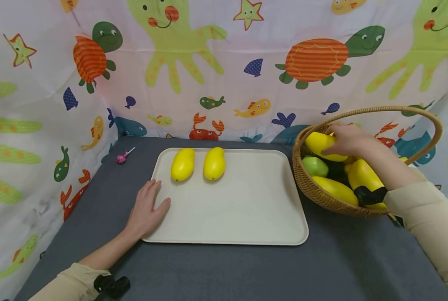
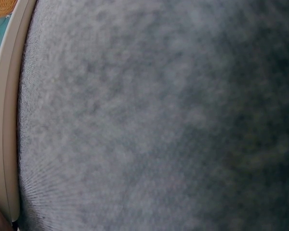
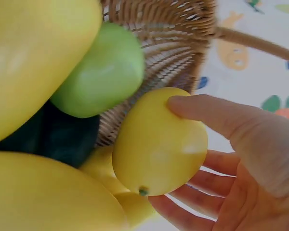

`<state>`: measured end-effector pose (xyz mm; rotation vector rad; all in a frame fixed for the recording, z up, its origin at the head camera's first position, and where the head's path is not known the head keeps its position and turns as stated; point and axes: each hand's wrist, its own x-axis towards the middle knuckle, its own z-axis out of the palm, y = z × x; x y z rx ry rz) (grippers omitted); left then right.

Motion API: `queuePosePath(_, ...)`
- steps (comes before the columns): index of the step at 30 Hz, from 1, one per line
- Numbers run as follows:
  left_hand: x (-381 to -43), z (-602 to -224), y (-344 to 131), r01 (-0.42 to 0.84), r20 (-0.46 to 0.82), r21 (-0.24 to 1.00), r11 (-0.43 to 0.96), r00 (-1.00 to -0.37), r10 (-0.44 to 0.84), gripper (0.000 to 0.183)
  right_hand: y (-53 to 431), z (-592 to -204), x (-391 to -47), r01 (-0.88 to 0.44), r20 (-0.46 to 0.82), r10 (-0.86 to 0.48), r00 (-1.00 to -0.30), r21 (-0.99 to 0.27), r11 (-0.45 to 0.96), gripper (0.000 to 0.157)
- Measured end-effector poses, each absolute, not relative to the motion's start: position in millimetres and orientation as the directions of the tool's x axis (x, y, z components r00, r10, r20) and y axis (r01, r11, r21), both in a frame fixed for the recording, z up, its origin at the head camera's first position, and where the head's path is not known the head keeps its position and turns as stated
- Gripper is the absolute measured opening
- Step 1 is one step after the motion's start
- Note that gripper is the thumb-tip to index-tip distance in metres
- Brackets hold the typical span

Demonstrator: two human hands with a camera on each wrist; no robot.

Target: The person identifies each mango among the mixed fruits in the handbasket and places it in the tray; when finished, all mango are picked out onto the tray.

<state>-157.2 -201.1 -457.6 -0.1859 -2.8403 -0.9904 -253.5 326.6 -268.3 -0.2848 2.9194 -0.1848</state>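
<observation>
My right hand (image 1: 353, 140) reaches into a wicker basket (image 1: 307, 186) and grips a yellow mango (image 3: 156, 144), thumb on one side and fingers around the other, as the right wrist view shows. Beside that mango are a green apple-like fruit (image 1: 315, 166), large yellow fruits (image 1: 334, 190) and a dark item (image 3: 70, 132) of unclear kind. Over the left rim of a cream tray (image 1: 239, 205) lies my left hand (image 1: 146, 211), fingers extended and holding nothing. Two yellow mangoes, a left one (image 1: 182, 164) and a right one (image 1: 214, 164), lie at the tray's back left.
A wrapped lollipop (image 1: 121, 159) lies on the dark grey cloth (image 1: 224, 271) left of the tray. The basket's tall handle (image 1: 382, 109) arches over the right forearm. Behind the table hangs a printed curtain (image 1: 216, 62) with sea animals.
</observation>
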Motion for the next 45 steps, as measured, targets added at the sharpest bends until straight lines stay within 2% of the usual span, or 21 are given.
queuePosePath(10, -158.5, -458.3, -201.5, 0.170, 0.175, 0.607, 0.776, -0.981, 0.077, 0.064, 334.9, -249.9, -208.0, -0.168, -0.168, -0.208, -0.964, -0.225, 0.960, 0.079)
queuePosePath(14, -158.4, -458.9, -201.3, 0.168, 0.173, 0.607, 0.777, -0.982, 0.076, 0.064, 335.3, -246.8, -189.1, -0.158, -0.184, -0.211, -0.960, -0.265, 0.951, 0.079)
queuePosePath(18, -158.5, -458.8, -202.0, 0.170, 0.177, 0.604, 0.779, -0.981, 0.077, 0.064, 328.8, -249.0, -174.2, -0.109, -0.256, -0.223, -0.940, -0.396, 0.912, 0.072)
queuePosePath(25, -157.7, -457.9, -202.2, 0.183, 0.195, 0.602, 0.778, -0.978, 0.079, 0.064, 298.9, -263.9, -161.5, 0.054, -0.368, -0.303, -0.879, -0.709, 0.703, 0.066)
queuePosePath(31, -157.5, -458.3, -201.3, 0.193, 0.205, 0.605, 0.772, -0.975, 0.084, 0.064, 257.0, -289.3, -160.6, 0.233, -0.385, -0.359, -0.851, -0.887, 0.400, 0.069)
queuePosePath(36, -158.1, -458.5, -202.0, 0.192, 0.199, 0.613, 0.767, -0.976, 0.086, 0.064, 221.6, -315.0, -165.5, 0.333, -0.378, -0.327, -0.866, -0.924, 0.186, 0.072)
queuePosePath(45, -158.2, -458.4, -202.6, 0.182, 0.189, 0.614, 0.768, -0.979, 0.082, 0.065, 187.3, -362.9, -199.4, 0.380, -0.400, -0.184, -0.898, -0.915, 0.132, 0.077)
